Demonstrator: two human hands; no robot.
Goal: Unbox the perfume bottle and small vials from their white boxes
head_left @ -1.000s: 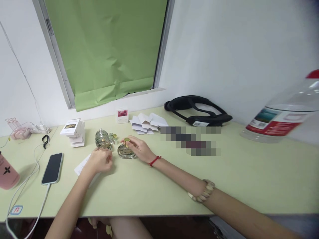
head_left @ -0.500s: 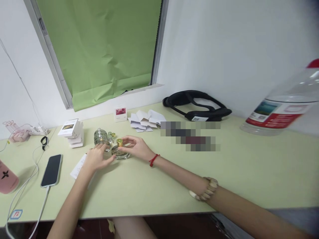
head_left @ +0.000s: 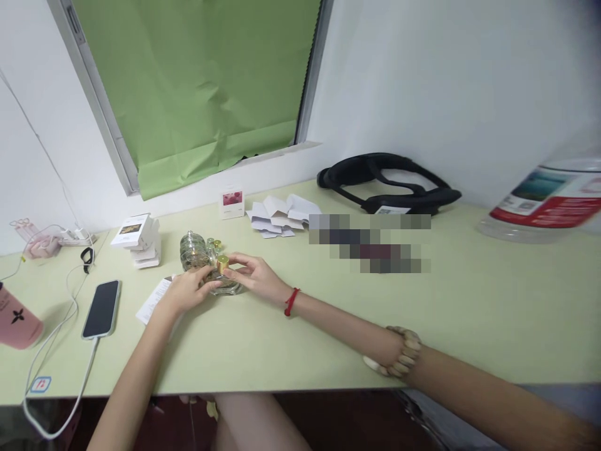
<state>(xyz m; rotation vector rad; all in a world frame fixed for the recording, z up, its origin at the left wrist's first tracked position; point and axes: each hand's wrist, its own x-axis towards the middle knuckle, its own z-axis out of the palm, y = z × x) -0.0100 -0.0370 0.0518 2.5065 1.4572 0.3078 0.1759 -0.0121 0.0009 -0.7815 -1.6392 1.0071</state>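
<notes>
A clear glass perfume bottle [head_left: 228,289] with a gold cap [head_left: 223,262] stands on the pale green table. My right hand [head_left: 256,275] pinches the cap between thumb and fingers. From the other side, my left hand [head_left: 193,287] closes its thumb and fingers on the bottle's left side, hiding part of it. Just behind my left fingers sits a ribbed glass jar [head_left: 190,245] with a lid. Small bottles with gold-green tops [head_left: 216,243] stand beside that jar. A printed paper sheet [head_left: 154,302] lies partly under my left wrist.
Stacked white boxes [head_left: 146,244] stand at left, near a phone [head_left: 102,310] on a cable and a pink cup [head_left: 19,319]. Toward the wall are a small white box [head_left: 232,205], folded white papers [head_left: 284,216] and a black headset [head_left: 389,181]. At right stands a large water bottle [head_left: 539,203].
My left hand has moved right from the glass jar to the perfume bottle, fingers now close to the gold cap. My right hand stays on the cap. The view has shifted slightly.
</notes>
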